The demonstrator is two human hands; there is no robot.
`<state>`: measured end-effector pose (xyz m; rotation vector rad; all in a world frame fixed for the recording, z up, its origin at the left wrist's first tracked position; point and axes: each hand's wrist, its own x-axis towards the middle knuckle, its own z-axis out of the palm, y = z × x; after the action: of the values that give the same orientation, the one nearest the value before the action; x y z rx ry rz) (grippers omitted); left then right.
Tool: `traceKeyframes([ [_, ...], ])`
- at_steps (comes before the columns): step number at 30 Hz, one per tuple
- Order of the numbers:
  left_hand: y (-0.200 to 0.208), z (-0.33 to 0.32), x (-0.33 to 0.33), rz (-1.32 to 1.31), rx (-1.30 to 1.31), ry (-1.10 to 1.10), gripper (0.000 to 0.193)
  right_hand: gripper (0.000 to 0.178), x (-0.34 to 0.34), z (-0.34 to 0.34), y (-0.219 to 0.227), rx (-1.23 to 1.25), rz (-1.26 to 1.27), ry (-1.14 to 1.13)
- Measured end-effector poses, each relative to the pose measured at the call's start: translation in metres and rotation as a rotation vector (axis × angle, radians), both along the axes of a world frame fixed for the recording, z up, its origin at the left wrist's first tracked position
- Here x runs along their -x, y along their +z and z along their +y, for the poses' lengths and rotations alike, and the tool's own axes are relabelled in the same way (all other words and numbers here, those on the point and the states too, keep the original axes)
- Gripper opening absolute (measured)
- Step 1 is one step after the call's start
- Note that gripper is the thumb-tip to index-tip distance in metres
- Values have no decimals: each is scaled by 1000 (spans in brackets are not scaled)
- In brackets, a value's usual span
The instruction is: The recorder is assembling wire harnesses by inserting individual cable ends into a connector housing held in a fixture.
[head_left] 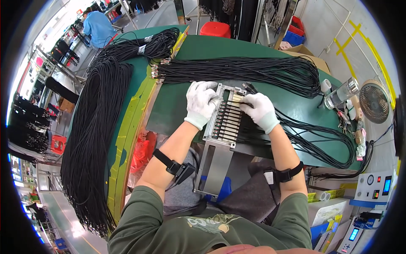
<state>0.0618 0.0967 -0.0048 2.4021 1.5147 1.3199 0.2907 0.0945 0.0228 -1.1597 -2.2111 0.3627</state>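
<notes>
A metal fixture (211,122) with a row of slots stands at the table's near edge, directly in front of me. Several black cable ends with pale connectors (230,122) lie side by side in it, their cables leading off to the right. My left hand (202,103), in a white glove, has its fingers bent in at the fixture's upper left edge; whatever is between the fingertips is hidden. My right hand (260,111), gloved too, pinches a black cable end at the upper right of the row. Loose cable ends (250,87) lie just beyond the right fingers.
A long bundle of black cables (237,72) lies across the green table (211,44). More bundles (99,127) hang over its left side, beside a yellow-taped strip (135,114). Cable loops (334,144), a clear bottle (341,93) and a fan (374,101) stand at right.
</notes>
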Motion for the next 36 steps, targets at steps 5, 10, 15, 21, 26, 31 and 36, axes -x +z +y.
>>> traceKeyframes([
  [5,-4,1,-2,170,-88,169,14,15,-1,4,-8,152,17,-88],
  [10,-19,3,-3,15,124,177,13,13,-2,11,-17,-111,-167,-123],
  [15,-23,6,0,-34,330,167,16,15,-5,14,-15,-100,-278,-148],
  [21,-26,5,1,-13,328,162,18,15,-8,12,-14,-112,-291,-118],
  [26,-23,2,0,-69,365,149,20,16,-3,11,-9,-112,-310,-98],
  [31,-18,-4,-17,69,312,-26,24,15,-1,10,-16,-149,-306,-130],
  [36,-3,-16,-31,428,207,45,33,17,-16,14,-16,-75,-346,-198],
])
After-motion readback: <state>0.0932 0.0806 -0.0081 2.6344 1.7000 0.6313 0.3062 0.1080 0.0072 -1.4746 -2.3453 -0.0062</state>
